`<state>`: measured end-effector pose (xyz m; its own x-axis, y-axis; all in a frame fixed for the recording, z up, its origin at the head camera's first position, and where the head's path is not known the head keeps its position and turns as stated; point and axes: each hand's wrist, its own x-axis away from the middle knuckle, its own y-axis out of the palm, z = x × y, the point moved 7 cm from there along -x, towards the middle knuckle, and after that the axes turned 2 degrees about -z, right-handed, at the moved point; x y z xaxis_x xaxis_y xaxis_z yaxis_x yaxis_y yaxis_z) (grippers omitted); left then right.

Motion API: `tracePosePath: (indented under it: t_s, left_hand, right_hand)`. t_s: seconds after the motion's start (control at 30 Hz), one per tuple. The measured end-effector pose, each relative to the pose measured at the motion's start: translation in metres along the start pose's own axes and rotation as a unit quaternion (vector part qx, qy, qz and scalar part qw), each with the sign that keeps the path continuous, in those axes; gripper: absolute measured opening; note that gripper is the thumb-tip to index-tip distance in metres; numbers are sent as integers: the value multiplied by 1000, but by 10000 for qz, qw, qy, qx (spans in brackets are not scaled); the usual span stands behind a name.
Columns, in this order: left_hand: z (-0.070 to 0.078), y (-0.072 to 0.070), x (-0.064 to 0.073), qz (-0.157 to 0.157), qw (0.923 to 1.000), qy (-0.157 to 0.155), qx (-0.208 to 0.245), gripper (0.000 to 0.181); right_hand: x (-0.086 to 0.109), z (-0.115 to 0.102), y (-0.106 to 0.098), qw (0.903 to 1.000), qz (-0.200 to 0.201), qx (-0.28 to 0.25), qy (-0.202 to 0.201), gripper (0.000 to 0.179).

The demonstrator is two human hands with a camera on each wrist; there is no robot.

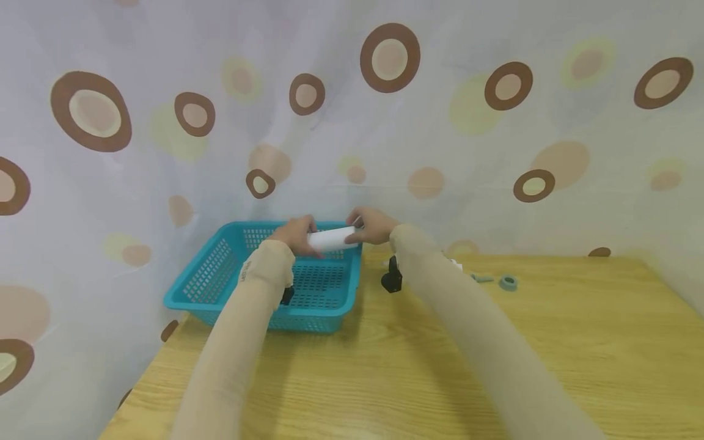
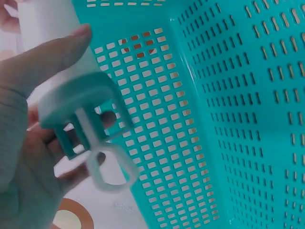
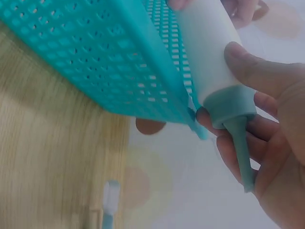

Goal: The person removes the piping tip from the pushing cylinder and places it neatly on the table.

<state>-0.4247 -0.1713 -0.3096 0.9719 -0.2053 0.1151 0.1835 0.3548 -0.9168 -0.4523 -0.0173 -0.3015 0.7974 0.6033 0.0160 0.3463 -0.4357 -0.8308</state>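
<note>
A white cylinder (image 1: pixel 332 239) with grey-green end caps is held level over the right rear part of the turquoise basket (image 1: pixel 352 287). My left hand (image 1: pixel 297 235) grips its left end, thumb on the white body. In the left wrist view, that end's cap (image 2: pixel 78 95) carries an open green frame and a pale loop (image 2: pixel 114 183). My right hand (image 1: pixel 376 226) holds the other end between thumb and fingers. There, the right wrist view shows a green cap (image 3: pixel 231 107) with a thin tapered stem (image 3: pixel 243 157). The fingers partly hide the cylinder.
On the wooden table (image 1: pixel 577 342), right of the basket, lie a small grey-green ring (image 1: pixel 508 283) and a short grey-green piece (image 1: pixel 483 278). A white item (image 1: pixel 456 265) is partly hidden by the right sleeve. A patterned curtain (image 1: pixel 451 146) hangs behind.
</note>
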Motion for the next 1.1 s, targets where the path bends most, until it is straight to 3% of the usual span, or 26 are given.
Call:
tracePosePath:
  t_s: [0.13, 0.4, 0.8, 1.1]
  left_hand:
    - [6, -2, -2, 263, 9992, 308, -6, 49]
    - [24, 1, -7, 346, 9967, 732, 107, 41]
    - [71, 10, -17, 475, 9901, 1316, 65, 38]
    - [104, 25, -29, 378, 9874, 1526, 164, 36]
  right_hand:
    - [6, 8, -7, 9997, -29, -244, -26, 49]
    - [19, 26, -17, 9990, -137, -419, 109, 50]
    - [56, 63, -41, 9888, -785, -1221, 336, 47]
    - [88, 96, -59, 9823, -776, -1628, 512, 54]
